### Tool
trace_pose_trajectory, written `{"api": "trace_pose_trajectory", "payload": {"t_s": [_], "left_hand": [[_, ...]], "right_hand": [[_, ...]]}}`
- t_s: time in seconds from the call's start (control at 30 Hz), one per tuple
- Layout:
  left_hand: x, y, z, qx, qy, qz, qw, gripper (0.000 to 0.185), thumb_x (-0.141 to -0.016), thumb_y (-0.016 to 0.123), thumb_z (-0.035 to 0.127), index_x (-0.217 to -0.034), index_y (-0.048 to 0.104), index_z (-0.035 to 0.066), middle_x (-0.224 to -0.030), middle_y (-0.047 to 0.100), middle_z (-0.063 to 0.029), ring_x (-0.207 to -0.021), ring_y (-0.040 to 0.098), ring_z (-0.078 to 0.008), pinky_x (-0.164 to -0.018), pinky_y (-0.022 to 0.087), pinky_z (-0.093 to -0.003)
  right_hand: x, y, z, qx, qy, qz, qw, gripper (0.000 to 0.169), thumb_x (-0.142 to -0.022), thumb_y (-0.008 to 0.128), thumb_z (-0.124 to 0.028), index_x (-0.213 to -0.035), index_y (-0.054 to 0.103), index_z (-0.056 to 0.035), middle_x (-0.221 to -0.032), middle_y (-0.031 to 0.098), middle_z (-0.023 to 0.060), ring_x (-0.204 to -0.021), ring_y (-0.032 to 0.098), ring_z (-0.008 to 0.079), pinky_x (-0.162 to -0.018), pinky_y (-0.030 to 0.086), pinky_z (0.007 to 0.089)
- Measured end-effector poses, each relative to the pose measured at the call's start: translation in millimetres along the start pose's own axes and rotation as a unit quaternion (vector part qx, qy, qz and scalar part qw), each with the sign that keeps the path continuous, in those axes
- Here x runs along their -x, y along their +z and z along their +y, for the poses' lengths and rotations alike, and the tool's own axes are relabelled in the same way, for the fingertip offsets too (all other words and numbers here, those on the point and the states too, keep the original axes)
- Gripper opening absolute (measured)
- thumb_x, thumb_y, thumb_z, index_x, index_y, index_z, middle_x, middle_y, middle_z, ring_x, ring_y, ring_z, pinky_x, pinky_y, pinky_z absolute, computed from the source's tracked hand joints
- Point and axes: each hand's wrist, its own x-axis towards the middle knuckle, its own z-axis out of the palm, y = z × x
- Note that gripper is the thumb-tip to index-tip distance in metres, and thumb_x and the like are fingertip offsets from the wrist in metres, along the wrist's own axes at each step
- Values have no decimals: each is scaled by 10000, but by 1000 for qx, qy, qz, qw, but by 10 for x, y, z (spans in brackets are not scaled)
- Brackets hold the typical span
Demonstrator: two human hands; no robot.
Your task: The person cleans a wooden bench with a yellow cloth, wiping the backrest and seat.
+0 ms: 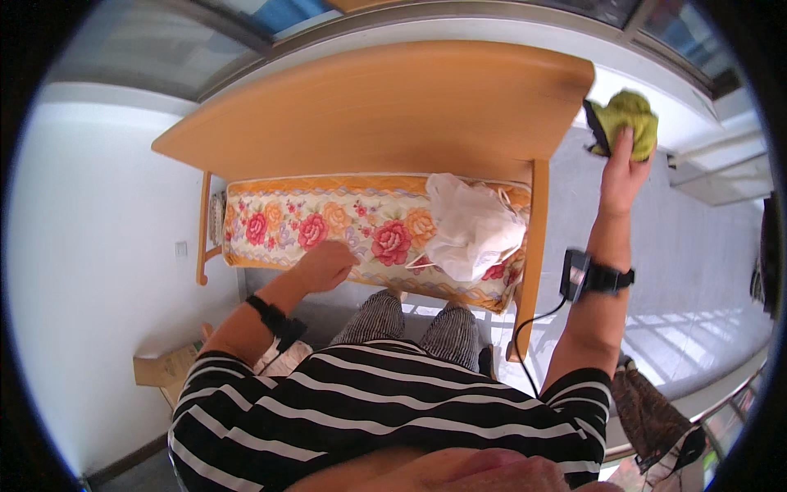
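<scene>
My right hand (622, 173) is raised at the far right, past the end of a wooden bench's backrest (381, 111). It grips a crumpled yellow-green cloth (636, 120) with a dark edge, thumb pressed on top. Over the front edge of the bench's floral seat pad (289, 209), my left hand (329, 265) hangs with its fingers curled and nothing visible in it. Whether that hand touches the pad I cannot tell. A white bag (464, 227) with thin handles lies slumped on the right part of the pad.
A wooden bench leg (533, 258) stands between the seat and the grey floor (664, 246). A white wall (110, 246) closes the left side, with a cardboard box (166, 369) low beside it. Behind the backrest runs a window frame (430, 15). Dark patterned fabric (655, 412) hangs lower right.
</scene>
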Motion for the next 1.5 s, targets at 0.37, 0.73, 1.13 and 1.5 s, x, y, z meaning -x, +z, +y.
{"api": "trace_pose_trajectory", "payload": {"t_s": [0.37,0.73,1.13,1.5], "left_hand": [[1900,1104,-443,132,-188,-114,967,168,-785,490,206,-832,593,83,-826,613,-176,-825,574,-378,-723,462,-481],[2763,630,-1617,93,-330,29,939,206,-796,484,184,-928,608,86,-875,621,-184,-833,567,-396,-733,466,-479],[4910,2083,-1189,220,-561,-48,797,281,-749,545,273,-945,637,96,-883,646,-166,-863,608,-355,-770,483,-426],[5097,2170,-1846,322,-473,30,819,287,-792,549,246,-988,621,51,-909,643,-177,-890,610,-332,-770,479,-399]], "right_hand": [[-19,1857,709,565,-224,-137,782,500,-813,534,-483,-1238,497,-222,-1248,521,49,-1236,384,281,-935,228,622],[1404,4626,-104,540,-303,-263,740,529,-783,591,-323,-1282,416,-289,-1237,491,33,-1183,412,254,-943,297,531],[891,3786,-40,539,-260,-244,763,644,-720,695,-344,-1287,418,-214,-1170,545,67,-1104,497,264,-899,377,454],[2096,6268,-417,539,-323,-305,715,580,-780,621,-404,-1290,401,-237,-1160,549,70,-1099,504,242,-883,400,428]]}}
